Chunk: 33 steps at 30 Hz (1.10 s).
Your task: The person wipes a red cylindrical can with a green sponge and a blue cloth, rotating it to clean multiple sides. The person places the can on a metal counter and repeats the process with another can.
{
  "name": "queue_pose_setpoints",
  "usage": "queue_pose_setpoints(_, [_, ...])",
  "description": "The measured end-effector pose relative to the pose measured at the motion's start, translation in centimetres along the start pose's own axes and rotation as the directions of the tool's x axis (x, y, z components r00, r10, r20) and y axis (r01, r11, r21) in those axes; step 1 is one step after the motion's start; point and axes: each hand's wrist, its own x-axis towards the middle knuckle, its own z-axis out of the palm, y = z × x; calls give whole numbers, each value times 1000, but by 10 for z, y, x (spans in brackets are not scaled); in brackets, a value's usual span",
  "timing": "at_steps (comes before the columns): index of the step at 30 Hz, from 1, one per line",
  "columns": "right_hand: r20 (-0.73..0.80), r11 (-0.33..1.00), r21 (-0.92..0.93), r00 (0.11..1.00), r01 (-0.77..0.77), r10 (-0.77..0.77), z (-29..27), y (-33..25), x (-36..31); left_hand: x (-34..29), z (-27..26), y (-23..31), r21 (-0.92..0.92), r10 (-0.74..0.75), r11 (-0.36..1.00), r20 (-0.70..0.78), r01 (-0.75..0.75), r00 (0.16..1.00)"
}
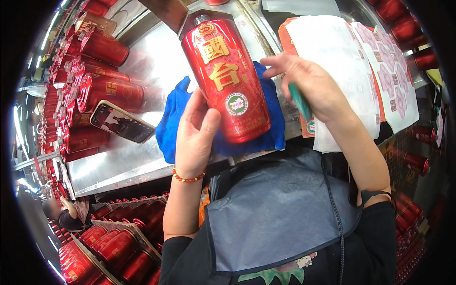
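A glossy red bottle with gold characters lies tilted in front of me. Its capped neck rests in a dark notched support, and its lower part is over a blue cloth. Near the base is a round green-and-white sticker. My left hand grips the bottle's left side, thumb toward the front, other fingers partly hidden. To the right of the bottle, my right hand keeps a flat green piece, like a scraper, against its palm; its index finger and thumb reach toward the bottle without clearly touching it.
Sticker sheets and white backing paper lie at right. A phone leans against red bottles on the metal table. Boxes of red bottles stand below left. Another person is far left.
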Motion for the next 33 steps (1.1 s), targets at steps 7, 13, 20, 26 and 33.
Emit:
queue_pose_setpoints(7, [-86, 967, 232, 992, 108, -90, 21, -23, -25, -3, 6, -2, 133, 21, 991, -24, -17, 1000])
queue_pose_setpoints(13, [-39, 952, 303, 999, 36, -26, 21, -22, -27, -4, -1, -8, 205, 20, 979, -21, -15, 1000])
queue_pose_setpoints(20, [-46, 997, 75, 999, 6, -2, 22, -24, -22, -4, 2, -9, 233, 42, 972, -27, -34, 999])
queue_pose_setpoints(26, [-183, 985, -82, 969, 152, -164, -2, -44, -15, -3, 1, -7, 342, 52, 939, -26, -40, 998])
queue_pose_setpoints(33, [-83, 965, -165, 972, 202, -218, -6, -64, -2, 20, 16, 17, 27, 103, 995, -153, -100, 983])
